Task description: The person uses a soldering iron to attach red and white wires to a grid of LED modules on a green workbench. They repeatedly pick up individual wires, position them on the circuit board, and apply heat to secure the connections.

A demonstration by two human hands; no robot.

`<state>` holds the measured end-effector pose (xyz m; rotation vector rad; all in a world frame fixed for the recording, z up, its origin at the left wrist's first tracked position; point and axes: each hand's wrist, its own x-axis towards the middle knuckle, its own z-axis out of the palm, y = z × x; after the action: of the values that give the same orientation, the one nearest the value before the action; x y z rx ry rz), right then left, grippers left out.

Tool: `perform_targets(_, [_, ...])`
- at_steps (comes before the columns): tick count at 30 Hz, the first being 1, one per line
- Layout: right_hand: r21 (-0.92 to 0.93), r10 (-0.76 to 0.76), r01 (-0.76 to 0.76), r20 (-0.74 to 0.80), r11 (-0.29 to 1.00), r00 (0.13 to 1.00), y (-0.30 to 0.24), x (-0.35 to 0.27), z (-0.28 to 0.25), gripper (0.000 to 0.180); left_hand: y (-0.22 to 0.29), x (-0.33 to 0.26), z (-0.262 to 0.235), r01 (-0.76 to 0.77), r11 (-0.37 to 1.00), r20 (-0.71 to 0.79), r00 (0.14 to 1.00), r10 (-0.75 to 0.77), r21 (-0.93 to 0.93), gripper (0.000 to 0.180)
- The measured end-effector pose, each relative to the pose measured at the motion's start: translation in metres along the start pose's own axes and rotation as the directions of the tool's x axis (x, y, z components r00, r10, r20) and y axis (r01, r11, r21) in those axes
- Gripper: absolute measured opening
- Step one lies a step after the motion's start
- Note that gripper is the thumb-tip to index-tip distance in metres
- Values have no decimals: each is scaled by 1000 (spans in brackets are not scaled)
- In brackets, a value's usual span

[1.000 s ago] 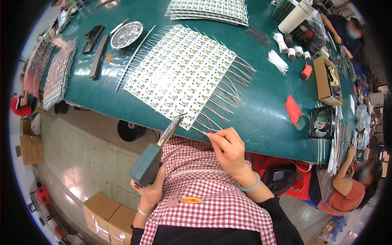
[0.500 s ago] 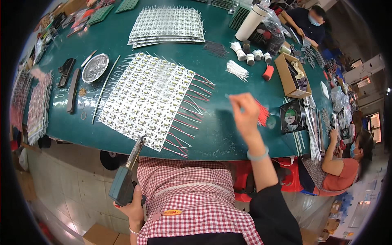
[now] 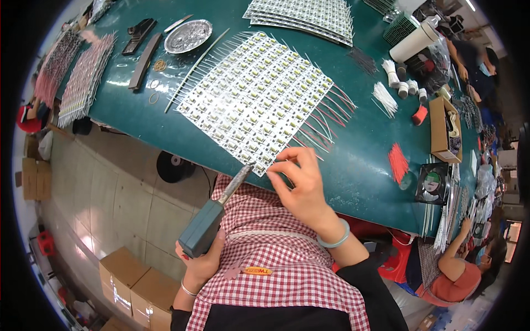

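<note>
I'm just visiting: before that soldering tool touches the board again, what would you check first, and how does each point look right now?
1. Soldering iron firmly held in the left hand: ok.
2. Iron tip at the near edge of the LED board panel: ok, though actual contact cannot be told.
3. Right hand pinching something at that same edge: ok; whether it is a wire cannot be told.
4. Fingers clear of the hot tip: not ok, they sit very close.
5. Panel lying flat on the green table: ok.
6. Spare red wires at hand: ok.
</note>
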<state>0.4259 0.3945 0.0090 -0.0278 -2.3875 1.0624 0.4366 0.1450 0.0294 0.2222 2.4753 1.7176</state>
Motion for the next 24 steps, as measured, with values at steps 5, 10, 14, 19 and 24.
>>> perform_targets(5, [-38, 103, -106, -63, 994, 993, 3, -20, 21, 15, -2, 1, 3, -105, 993, 34, 994, 103, 51, 15])
perform_targets(10, [-102, 62, -72, -101, 992, 993, 8, -24, 28, 17, -10, 2, 6, -136, 990, 50, 990, 134, 42, 16])
perform_targets(14, [-116, 37, -51, -119, 992, 992, 10, -24, 31, 19, -9, 3, 5, -144, 986, 107, 985, 134, 87, 16])
perform_targets(19, [-91, 64, -75, -116, 993, 991, 9, -22, 31, 19, -14, 3, 6, -190, 974, 121, 977, 175, 128, 15])
perform_targets(24, [-78, 65, -75, -125, 994, 990, 10, -23, 33, 19, -14, 3, 8, -204, 963, 119, 976, 185, 175, 15])
